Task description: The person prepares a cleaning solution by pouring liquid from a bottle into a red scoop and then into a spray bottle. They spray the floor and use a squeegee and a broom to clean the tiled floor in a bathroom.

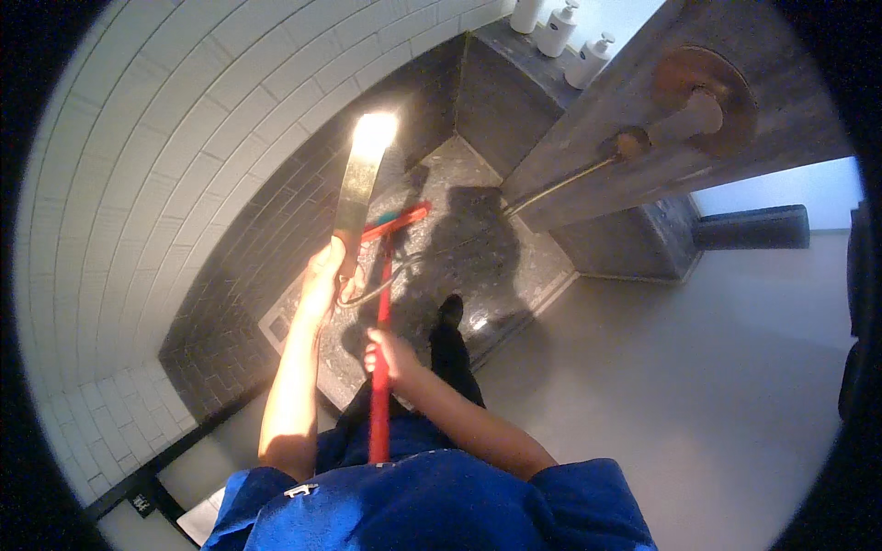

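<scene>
My left hand (322, 279) grips a brass-coloured bar-shaped hand shower (358, 186). Its upper end is washed out by bright light. A thin hose (372, 295) loops from its lower end towards a wall fitting. My right hand (393, 358) is closed around a red pole (380, 413). The pole runs down to a red floor-tool head (406, 220) with a teal part, which could be a squeegee or a brush. That head rests on the wet-looking grey shower floor (448, 165), partly hidden behind the hand shower and my left hand.
Dark and white tiled walls (207, 138) curve along the left. Several white pump bottles (558, 29) stand on a ledge at top right. A copper-toned round fixture (703, 100) and a hose outlet (630, 143) project from the wall. A square drain (277, 327) lies at left. A dark cylinder (754, 227) juts at right.
</scene>
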Available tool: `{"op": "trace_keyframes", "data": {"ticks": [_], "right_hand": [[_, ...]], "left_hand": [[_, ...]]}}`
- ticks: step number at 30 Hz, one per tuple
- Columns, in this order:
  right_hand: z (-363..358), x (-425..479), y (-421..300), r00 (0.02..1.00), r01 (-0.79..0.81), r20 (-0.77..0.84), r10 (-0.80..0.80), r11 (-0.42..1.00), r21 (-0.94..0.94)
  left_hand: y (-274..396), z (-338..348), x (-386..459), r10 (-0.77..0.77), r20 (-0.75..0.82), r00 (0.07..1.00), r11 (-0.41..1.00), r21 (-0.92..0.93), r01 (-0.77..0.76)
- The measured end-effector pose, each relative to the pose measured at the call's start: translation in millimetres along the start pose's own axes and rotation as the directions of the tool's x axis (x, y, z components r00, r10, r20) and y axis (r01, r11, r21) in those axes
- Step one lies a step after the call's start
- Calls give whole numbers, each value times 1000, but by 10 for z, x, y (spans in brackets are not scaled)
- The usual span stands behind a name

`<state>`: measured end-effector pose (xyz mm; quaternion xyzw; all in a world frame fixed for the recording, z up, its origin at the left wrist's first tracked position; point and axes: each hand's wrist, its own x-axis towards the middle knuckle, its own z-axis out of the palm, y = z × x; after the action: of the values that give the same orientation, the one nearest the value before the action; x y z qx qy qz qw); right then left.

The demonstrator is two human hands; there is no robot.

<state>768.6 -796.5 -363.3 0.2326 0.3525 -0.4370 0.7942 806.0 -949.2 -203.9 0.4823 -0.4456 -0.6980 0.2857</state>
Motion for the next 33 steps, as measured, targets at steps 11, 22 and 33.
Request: {"op": "trace_keyframes", "data": {"ticks": [11,22,33], "right_hand": [[-844,-1471,-349,987,-46,-158,39,998,-41],[-2691,-2490,2711,630,-539,-705,-325,470,-699],[-3575,-571,1103,562,-438,-688,-459,541,-718]], "left_hand": [[-220,-625,-256,-62,101,993,998,35,59],[-1300,-1075,-378,-271,326,906,962,78,260],[-2777,-127,-74,-346,265,900,934,5,357]]}}
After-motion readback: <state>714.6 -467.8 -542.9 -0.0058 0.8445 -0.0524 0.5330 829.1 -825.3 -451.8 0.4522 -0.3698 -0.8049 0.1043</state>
